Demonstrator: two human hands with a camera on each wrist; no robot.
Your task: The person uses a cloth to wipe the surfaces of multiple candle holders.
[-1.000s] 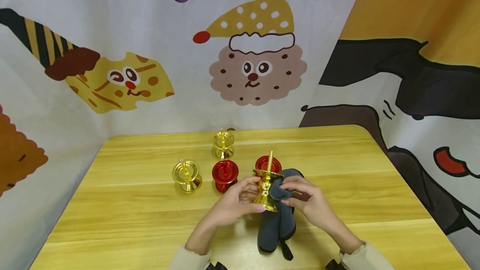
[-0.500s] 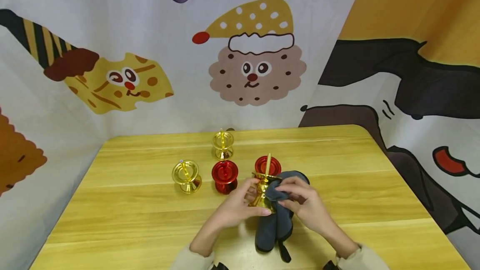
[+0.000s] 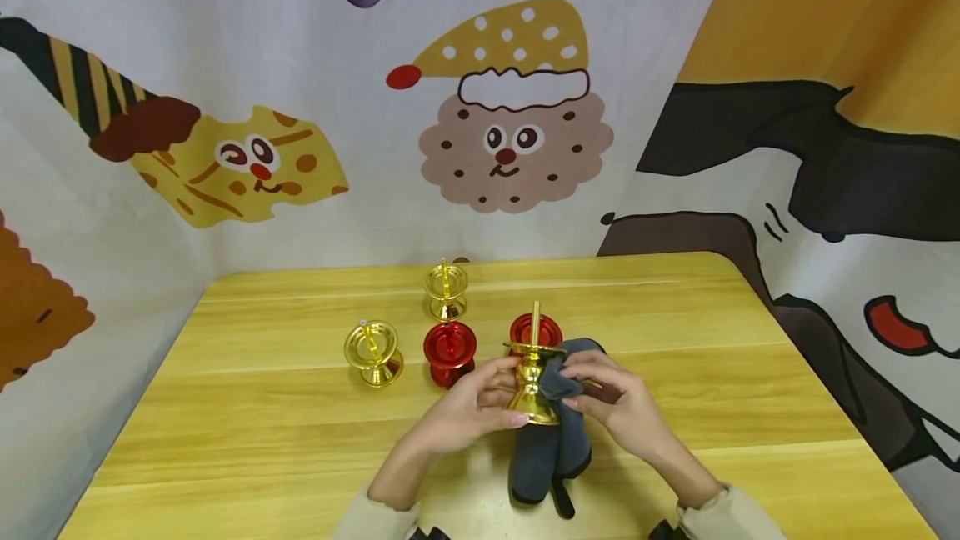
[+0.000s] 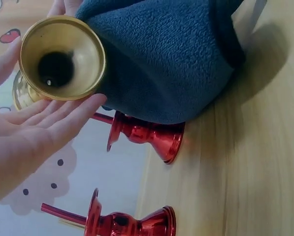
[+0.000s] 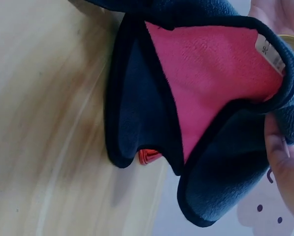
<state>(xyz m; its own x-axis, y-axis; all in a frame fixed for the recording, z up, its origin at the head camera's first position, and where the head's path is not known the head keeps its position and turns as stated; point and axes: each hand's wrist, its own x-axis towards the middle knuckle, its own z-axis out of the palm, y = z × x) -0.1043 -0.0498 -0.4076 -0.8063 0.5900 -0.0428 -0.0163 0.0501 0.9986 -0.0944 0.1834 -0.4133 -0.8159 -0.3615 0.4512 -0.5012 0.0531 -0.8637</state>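
My left hand [image 3: 468, 411] grips a gold candle holder [image 3: 531, 386] by its base and stem, spike up, raised over the table. In the left wrist view the hollow underside of the gold candle holder [image 4: 63, 59] faces the camera, thumb and fingers on either side. My right hand [image 3: 618, 407] pinches a dark blue-grey fleece cloth [image 3: 555, 382] and presses it to the holder's side. The rest of the cloth hangs down below in folds. In the right wrist view the cloth [image 5: 230, 162] shows black edging, a pink inner face [image 5: 211, 69] and a white label [image 5: 270, 51].
A red candle holder [image 3: 537, 327] stands right behind the held one, partly hidden. Another red candle holder [image 3: 450, 352] is to its left, with a gold candle holder [image 3: 372, 352] farther left and one more gold candle holder [image 3: 446, 290] near the table's back edge.
The gold candle holder and both hands have shifted slightly, with the cloth staying against the holder's side. The standing candle holders have not moved.
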